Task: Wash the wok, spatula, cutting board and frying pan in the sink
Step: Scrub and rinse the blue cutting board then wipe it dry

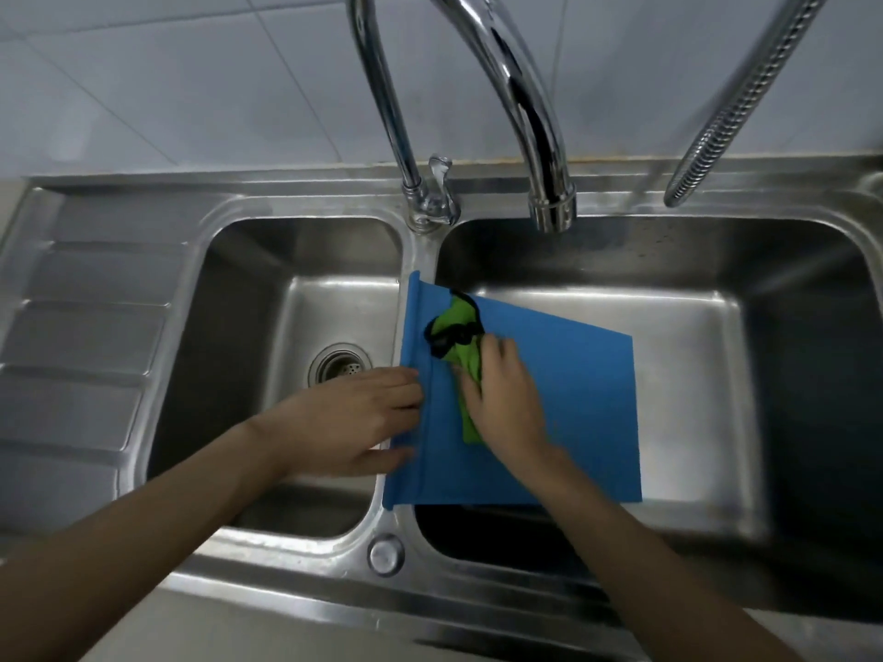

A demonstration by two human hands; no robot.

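Observation:
A blue cutting board (pixel 573 413) leans tilted over the right basin (pixel 716 375), its left edge resting on the divider between the two basins. My left hand (pixel 363 418) grips that raised left edge. My right hand (pixel 501 398) presses a green cloth with black trim (pixel 458 336) flat against the board's upper face. The wok, spatula and frying pan are not in view.
The left basin (pixel 248 327) holds a round drain strainer (pixel 340 366). A chrome tap (pixel 544 203) arches over the right basin, no water running. A ribbed metal hose (pixel 726 121) hangs at the right. A ridged drainboard (pixel 81 336) lies at the far left.

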